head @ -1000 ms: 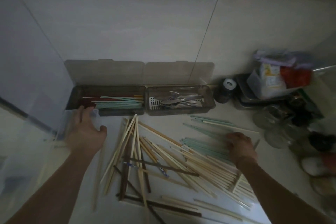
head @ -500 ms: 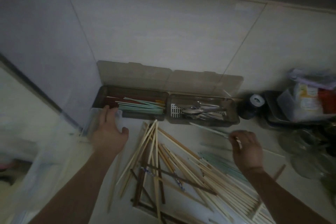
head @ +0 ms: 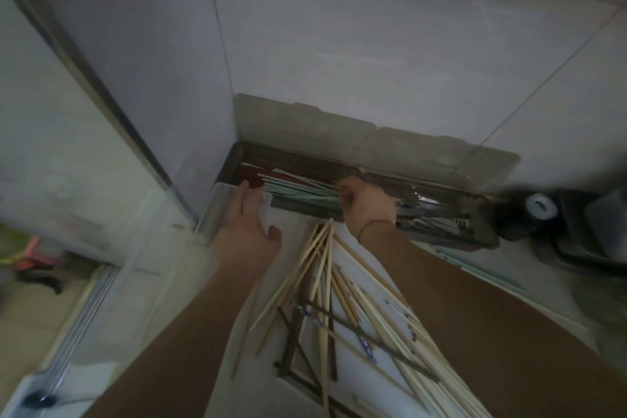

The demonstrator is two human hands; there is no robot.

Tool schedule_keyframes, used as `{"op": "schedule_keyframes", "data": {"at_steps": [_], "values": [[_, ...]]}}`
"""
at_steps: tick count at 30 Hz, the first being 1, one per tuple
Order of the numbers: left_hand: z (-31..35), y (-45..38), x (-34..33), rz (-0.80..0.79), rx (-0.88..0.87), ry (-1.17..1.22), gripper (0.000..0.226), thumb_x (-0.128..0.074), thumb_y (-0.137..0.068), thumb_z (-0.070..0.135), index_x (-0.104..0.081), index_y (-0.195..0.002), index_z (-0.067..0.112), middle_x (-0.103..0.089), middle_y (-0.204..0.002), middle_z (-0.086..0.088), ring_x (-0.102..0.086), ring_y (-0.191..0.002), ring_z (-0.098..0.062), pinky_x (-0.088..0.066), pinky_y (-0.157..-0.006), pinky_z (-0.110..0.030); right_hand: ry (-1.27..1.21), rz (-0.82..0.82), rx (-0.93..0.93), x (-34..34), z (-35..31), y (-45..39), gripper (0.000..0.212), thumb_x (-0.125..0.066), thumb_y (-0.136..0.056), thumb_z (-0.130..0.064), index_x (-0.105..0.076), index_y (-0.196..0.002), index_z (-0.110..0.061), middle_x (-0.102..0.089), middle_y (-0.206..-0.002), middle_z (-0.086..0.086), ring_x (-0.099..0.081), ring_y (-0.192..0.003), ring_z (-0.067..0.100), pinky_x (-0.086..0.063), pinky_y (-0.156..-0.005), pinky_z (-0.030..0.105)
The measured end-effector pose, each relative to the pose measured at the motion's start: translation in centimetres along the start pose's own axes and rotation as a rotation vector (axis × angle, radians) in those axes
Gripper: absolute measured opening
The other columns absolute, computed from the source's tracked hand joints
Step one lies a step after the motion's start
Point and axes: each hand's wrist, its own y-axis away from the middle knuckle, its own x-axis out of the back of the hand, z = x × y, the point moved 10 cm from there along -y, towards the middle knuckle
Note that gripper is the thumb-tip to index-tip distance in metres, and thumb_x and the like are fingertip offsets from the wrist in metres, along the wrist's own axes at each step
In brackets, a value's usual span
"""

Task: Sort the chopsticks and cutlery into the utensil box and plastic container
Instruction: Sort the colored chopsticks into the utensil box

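- The loose chopsticks [head: 325, 285] are mostly pale wooden sticks, with a few dark brown ones crossed under them, fanned out on the white table [head: 298, 234] between the two forearms and running to the near right.
- A few pale green chopsticks [head: 488, 273] lie on the table further right, near the front of the box.
- The utensil box [head: 305, 212] is a long, smoky translucent tray set against the far wall, its two hinged lids [head: 305, 132] standing open against the tiles.
- Its left compartment holds mint-green chopsticks [head: 298, 192] lying lengthwise over dark red ones [head: 249, 171].
- Its right compartment holds metal cutlery [head: 437, 210]; the pieces are too blurred to tell apart.
- The right hand [head: 368, 205] is over the middle of the box, fingers curled down onto the right ends of the mint-green chopsticks; whether it actually grips them cannot be told.
- The left hand [head: 249, 224] lies flat with fingers straight and thumb spread, resting on the far rim of the clear plastic container [head: 213, 214], fingertips reaching the left end of the box.
- The clear plastic container sits at the left edge of the table, just in front of the box; its contents cannot be made out.
- A dark round jar with a white cap [head: 539, 207] stands right of the box.
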Motion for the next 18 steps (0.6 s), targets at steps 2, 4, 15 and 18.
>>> {"op": "schedule_keyframes", "data": {"at_steps": [2, 4, 15, 18], "values": [[0.1, 0.1, 0.1, 0.018, -0.013, 0.000, 0.070, -0.070, -0.075, 0.024, -0.044, -0.140, 0.023, -0.031, -0.155, 0.001, -0.055, -0.120, -0.027, -0.049, -0.085, -0.038, 0.060, -0.013, 0.020, -0.1, 0.1, 0.5, 0.027, -0.049, -0.095, -0.026, -0.061, -0.119, -0.031, -0.067, -0.110, 0.002, -0.063, -0.097, 0.025, -0.041, -0.070, 0.024], [0.1, 0.0, 0.1, 0.018, -0.007, 0.001, 0.070, -0.070, -0.075, 0.024, -0.044, -0.140, 0.023, -0.032, -0.155, 0.001, -0.058, -0.115, -0.029, -0.050, -0.082, -0.038, -0.068, 0.051, 0.051, 0.8, 1.1, 1.3, 0.025, -0.054, -0.093, -0.022, -0.065, -0.115, -0.024, -0.067, -0.112, 0.003, -0.063, -0.098, 0.024, -0.044, -0.077, 0.024], [-0.5, -0.1, -0.7, -0.029, 0.048, 0.027, 0.067, -0.067, -0.080, 0.026, -0.039, -0.141, 0.029, -0.022, -0.158, 0.006, -0.052, -0.122, -0.030, -0.047, -0.090, -0.041, 0.008, 0.383, -0.329, 7.8, 25.2, 14.3, 0.026, -0.050, -0.087, -0.020, -0.069, -0.099, -0.007, -0.067, -0.098, 0.015, -0.059, -0.087, 0.037, -0.045, -0.077, 0.037], [-0.5, -0.2, -0.7, -0.040, 0.060, 0.025, 0.067, -0.068, -0.080, 0.025, -0.038, -0.140, 0.029, -0.021, -0.158, 0.006, -0.054, -0.120, -0.030, -0.047, -0.090, -0.041, 0.143, 0.170, -0.472, 5.5, 29.6, 15.2, 0.030, -0.057, -0.085, -0.014, -0.068, -0.112, -0.011, -0.064, -0.115, 0.017, -0.053, -0.095, 0.043, -0.042, -0.081, 0.042]]}}
